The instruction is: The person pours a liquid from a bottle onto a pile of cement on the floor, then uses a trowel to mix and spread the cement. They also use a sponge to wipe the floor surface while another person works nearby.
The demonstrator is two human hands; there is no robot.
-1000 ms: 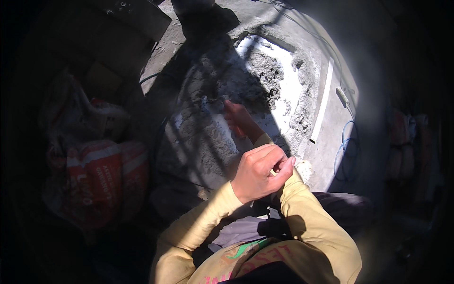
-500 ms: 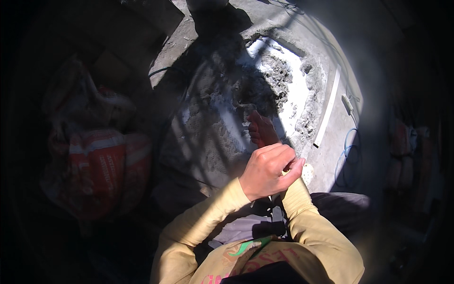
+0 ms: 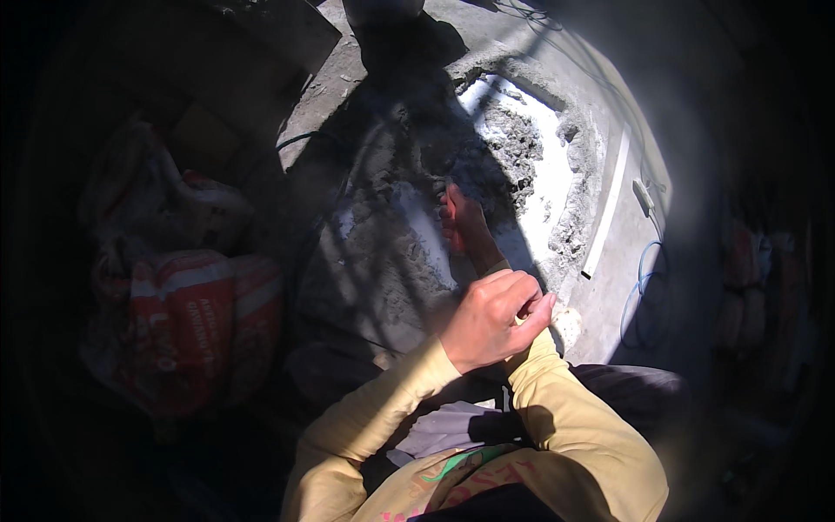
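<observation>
My right hand [image 3: 464, 221] reaches forward into the shadow, its fingers wrapped round the handle of what looks like a trowel [image 3: 442, 184]. The tool's blade is lost in the dark over the mortar. Beneath it lies a rough grey mortar heap [image 3: 509, 143] with white powder [image 3: 552, 187] spread through it, part sunlit, part shaded. Nearer to me, my left hand [image 3: 494, 317] is closed in a fist and crosses over my right forearm [image 3: 544, 370]. Whatever its curled fingers may hold is hidden.
Red and white sacks [image 3: 187, 322] slump in the dark on the left. To the right, a long white strip [image 3: 607, 204] lies on the concrete floor beside a pale power strip [image 3: 643, 197] and a looped blue cable [image 3: 641, 283]. A pale round lump [image 3: 567, 326] sits by my right forearm.
My right hand has moved slightly forward and left with the tool, deeper into the shadow. My left hand stays nearly in place, still closed. The whole view has shifted a little.
</observation>
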